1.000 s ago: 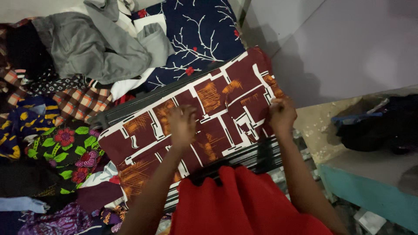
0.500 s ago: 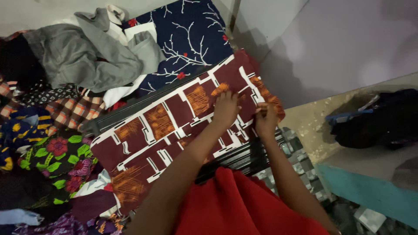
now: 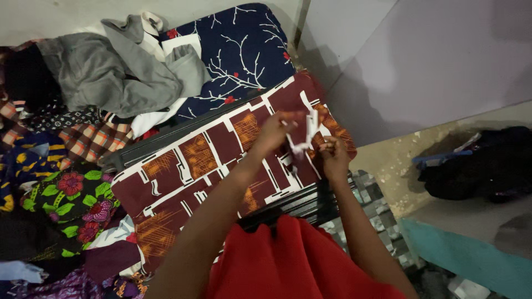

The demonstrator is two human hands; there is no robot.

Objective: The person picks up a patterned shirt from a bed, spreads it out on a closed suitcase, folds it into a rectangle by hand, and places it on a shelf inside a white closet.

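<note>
A maroon cloth [image 3: 199, 160] with white lines and orange patches lies spread over a dark ribbed surface [image 3: 302, 202]. My left hand [image 3: 272, 133] pinches a fold of the cloth near its right end and lifts it. Close beside it, my right hand [image 3: 332, 155] grips the same right end of the cloth. The raised piece stands between the two hands, showing white and maroon. My red garment [image 3: 293, 260] fills the bottom of the view.
A grey garment [image 3: 111, 66] and a navy cloth with white branches [image 3: 238, 50] lie behind. Checked, floral and purple fabrics are heaped at the left [image 3: 66, 194]. A dark bundle [image 3: 482, 163] sits on a ledge at the right, by a pale wall [image 3: 421, 55].
My left hand slid right along the cloth from its middle to its right end, met my right hand, and both now lift a fold there.
</note>
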